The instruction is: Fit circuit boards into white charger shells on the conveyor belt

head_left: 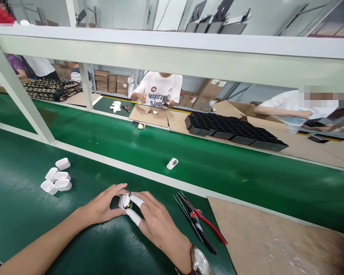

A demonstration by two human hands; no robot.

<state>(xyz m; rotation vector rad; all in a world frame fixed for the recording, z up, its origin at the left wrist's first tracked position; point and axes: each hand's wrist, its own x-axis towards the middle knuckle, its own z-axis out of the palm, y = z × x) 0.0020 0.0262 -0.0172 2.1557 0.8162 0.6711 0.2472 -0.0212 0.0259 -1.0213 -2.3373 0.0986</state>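
Note:
My left hand (104, 206) and my right hand (154, 221) meet over a small white plastic housing (124, 200) on the green mat. Both hands pinch it, and a small circuit part shows at its open end. White finger cots cover two fingers of my right hand. A watch sits on my right wrist. Several empty white housings (57, 178) lie in a cluster to the left of my left hand.
Red-handled pliers (202, 223) and tweezers lie right of my hands, beside a brown board (275, 244). One white housing (172, 163) rides the green conveyor belt. Across it are black trays (232, 130), cardboard sheets and other people at work. A white frame beam (172, 49) crosses above.

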